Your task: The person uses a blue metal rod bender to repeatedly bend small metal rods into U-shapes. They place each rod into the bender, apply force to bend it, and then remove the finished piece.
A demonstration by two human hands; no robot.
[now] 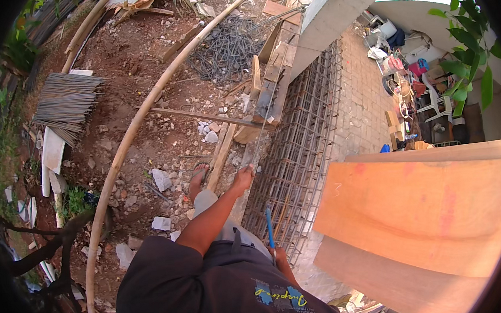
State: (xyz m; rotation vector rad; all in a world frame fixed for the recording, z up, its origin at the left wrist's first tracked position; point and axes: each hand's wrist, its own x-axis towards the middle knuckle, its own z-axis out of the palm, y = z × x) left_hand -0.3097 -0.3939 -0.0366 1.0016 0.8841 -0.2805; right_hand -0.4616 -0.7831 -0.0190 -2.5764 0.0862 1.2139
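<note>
My left hand (242, 180) is closed on the near end of a thin steel rod (264, 124). The rod runs away from me along a timber bench (279, 68), over its wooden blocks. Lower down, beside my hip, my right hand (280, 254) is closed around a blue bar-like tool handle (270, 227) that points upward; the rest of the tool is hidden. Just right of the bench stretches a long rebar cage (306, 124). Beyond the bench's left side lies a tangled heap of bent steel pieces (227, 49).
A curved wooden pole (128, 129) crosses the rubble at left, near a stack of cut rods (69, 101). Large plywood sheets (420, 209) stand at right. A concrete column (339, 16) rises at the far end. White chairs (434, 105) and clutter sit behind the plywood.
</note>
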